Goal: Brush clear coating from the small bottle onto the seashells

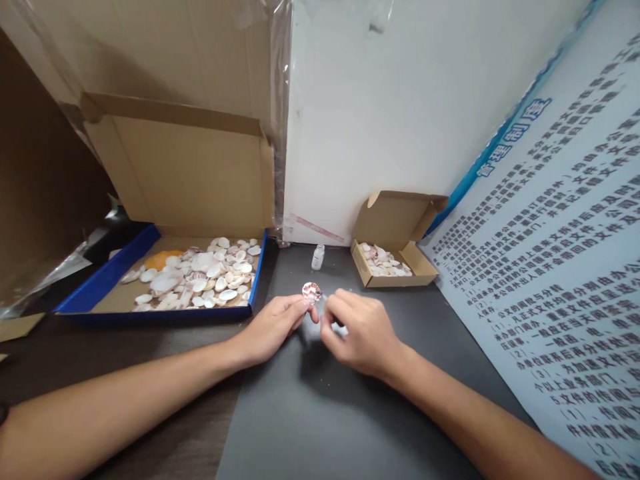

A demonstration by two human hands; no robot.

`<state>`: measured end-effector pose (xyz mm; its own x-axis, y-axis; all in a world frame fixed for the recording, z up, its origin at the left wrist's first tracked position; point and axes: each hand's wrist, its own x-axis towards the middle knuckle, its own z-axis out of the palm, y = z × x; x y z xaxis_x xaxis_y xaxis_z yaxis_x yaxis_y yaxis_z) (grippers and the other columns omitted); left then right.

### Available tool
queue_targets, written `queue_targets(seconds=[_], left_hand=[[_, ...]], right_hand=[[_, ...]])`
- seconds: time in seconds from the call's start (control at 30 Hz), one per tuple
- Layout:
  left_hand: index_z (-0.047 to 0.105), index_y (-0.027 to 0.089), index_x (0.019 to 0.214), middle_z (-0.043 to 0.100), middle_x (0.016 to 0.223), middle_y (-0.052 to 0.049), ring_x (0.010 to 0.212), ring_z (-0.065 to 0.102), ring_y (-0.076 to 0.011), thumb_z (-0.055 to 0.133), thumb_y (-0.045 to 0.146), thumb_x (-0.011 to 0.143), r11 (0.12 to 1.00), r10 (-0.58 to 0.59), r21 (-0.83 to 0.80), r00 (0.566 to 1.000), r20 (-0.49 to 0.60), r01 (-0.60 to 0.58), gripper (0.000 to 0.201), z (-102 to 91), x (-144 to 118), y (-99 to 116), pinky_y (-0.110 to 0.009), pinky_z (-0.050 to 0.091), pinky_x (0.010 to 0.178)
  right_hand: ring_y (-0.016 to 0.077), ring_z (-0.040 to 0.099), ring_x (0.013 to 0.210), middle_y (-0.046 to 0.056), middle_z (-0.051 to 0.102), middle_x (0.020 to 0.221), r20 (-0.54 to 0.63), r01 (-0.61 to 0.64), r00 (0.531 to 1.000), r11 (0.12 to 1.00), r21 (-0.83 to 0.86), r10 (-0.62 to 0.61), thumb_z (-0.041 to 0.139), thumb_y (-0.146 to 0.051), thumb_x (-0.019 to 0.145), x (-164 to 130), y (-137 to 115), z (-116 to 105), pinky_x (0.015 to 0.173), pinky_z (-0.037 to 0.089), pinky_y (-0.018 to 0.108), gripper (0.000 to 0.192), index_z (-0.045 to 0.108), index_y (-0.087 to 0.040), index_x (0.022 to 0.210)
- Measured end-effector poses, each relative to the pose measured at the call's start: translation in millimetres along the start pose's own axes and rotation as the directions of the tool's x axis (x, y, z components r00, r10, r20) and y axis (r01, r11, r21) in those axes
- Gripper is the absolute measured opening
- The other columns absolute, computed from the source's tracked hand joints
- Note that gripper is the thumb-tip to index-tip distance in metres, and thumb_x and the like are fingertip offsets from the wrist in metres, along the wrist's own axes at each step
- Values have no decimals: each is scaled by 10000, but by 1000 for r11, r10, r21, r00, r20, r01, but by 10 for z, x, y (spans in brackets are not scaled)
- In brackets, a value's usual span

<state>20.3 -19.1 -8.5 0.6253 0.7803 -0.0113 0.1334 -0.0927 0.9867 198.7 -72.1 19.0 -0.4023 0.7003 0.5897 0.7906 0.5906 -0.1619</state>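
Observation:
Between the thumb and fingers of my left hand (273, 327) is a small seashell (311, 292), reddish-brown and white, raised above the dark mat. My right hand (360, 330) is closed just to the right of the shell. Its fingers pinch a small thin tool whose dark tip (320, 294) is at the shell's right edge; most of the tool is hidden by the fingers, so its kind cannot be told. Behind both hands a small clear bottle (318, 257) stands upright on the mat.
At the left, an open blue-edged cardboard box (253, 287) holds many loose shells (200, 273). A smaller open brown box (425, 267) with shell pieces (383, 260) stands at the right. A white panel (400, 100) rises behind; a printed board (550, 220) leans along the right.

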Motion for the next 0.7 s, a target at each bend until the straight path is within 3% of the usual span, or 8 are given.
queue_targets(seconds=[0.07,0.2,0.33,0.5,0.63,0.7], left_hand=[[592,152,787,269,547,71,508,237,-99,366,465,958,1000,-7,14,1000,4,7,423,1,-1,8,-232,204,478],[582,153,772,284,566,65,518,231,-102,369,458,952,1000,7,28,1000,19,-8,414,4,-3,19,-226,221,477],[581,158,763,285,555,67,517,244,-104,377,445,948,999,9,49,1000,16,-9,398,12,-11,39,-223,242,489],[576,157,733,344,563,55,535,276,-110,376,436,946,998,30,50,999,17,-30,404,20,-15,55,-223,288,524],[568,163,729,371,577,45,556,314,-116,380,437,940,997,28,76,1000,6,-28,394,25,-17,64,-223,304,539],[544,164,704,408,611,31,585,334,-120,391,435,934,997,44,66,999,13,-45,387,29,-19,68,-222,319,548]], right_hand=[[114,430,544,-15,510,613,-25,-32,999,999,5,32,493,-175,836,10,16,-16,555,281,267,176,498,-191,661],[118,421,548,-14,504,611,4,56,998,998,-5,-56,505,-182,833,9,-8,-25,558,274,275,192,492,-192,642],[121,428,552,-14,503,611,9,-21,1000,999,-31,21,495,-183,840,8,-9,-25,553,273,277,187,502,-191,653],[125,431,561,-11,512,617,45,74,996,997,-27,-73,490,-185,842,17,-9,-35,562,283,280,193,510,-192,650],[128,439,563,-5,520,617,45,-29,999,998,-50,31,483,-188,847,12,-29,-55,559,284,278,194,511,-193,654],[128,444,571,-4,532,631,66,9,998,1000,-4,-9,484,-188,841,9,-44,-61,566,295,275,184,507,-195,658]])
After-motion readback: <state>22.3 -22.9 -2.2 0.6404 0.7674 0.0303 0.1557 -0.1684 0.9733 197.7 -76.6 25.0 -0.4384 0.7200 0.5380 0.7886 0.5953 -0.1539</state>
